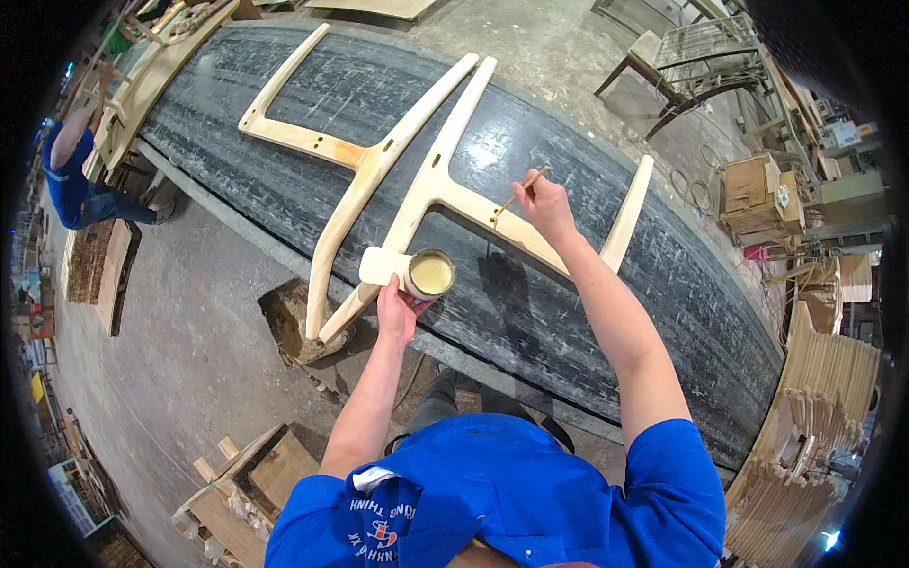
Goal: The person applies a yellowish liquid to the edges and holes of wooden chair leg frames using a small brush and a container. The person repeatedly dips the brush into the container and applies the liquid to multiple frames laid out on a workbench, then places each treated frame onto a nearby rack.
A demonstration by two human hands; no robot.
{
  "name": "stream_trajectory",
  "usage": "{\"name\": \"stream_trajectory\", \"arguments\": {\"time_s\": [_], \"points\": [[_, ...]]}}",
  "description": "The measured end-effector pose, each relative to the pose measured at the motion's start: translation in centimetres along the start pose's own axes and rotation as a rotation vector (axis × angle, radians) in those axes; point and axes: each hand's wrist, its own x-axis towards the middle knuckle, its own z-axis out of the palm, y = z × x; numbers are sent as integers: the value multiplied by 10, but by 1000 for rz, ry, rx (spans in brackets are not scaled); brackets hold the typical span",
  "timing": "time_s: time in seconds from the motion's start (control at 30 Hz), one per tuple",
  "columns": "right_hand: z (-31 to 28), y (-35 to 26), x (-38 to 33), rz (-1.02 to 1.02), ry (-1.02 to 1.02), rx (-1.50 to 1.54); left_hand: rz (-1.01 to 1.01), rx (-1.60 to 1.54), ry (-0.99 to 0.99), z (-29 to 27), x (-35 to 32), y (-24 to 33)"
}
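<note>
Pale glue fills the small round tin (431,274) that my left hand (398,310) is gripping at the dark tabletop's (568,322) near edge. My right hand (546,203) is pinching a thin wooden stick (519,195), touching its tip to the light wooden chair frame (473,189) lying mid-tabletop.

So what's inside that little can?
The can in the left hand holds pale yellow, creamy stuff, likely glue, filling it near the rim. How deep it goes is hidden.
</note>
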Motion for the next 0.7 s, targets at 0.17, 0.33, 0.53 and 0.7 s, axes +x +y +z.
{"name": "stream_trajectory", "arguments": {"time_s": [0.17, 0.33, 0.53, 0.7], "points": [[2, 6, 1, 37, 46, 48, -4, 0, -3, 5, -3, -4], [14, 17, -3, 13, -57, -12, -6, -3, 21, 10, -8, -5], [-5, 15, 16, -200, -402, -73, 37, 36, 42, 2, -12, -5], [-28, 3, 26, -224, -618, 10, 68, 47, 34, -1, -16, -8]]}}
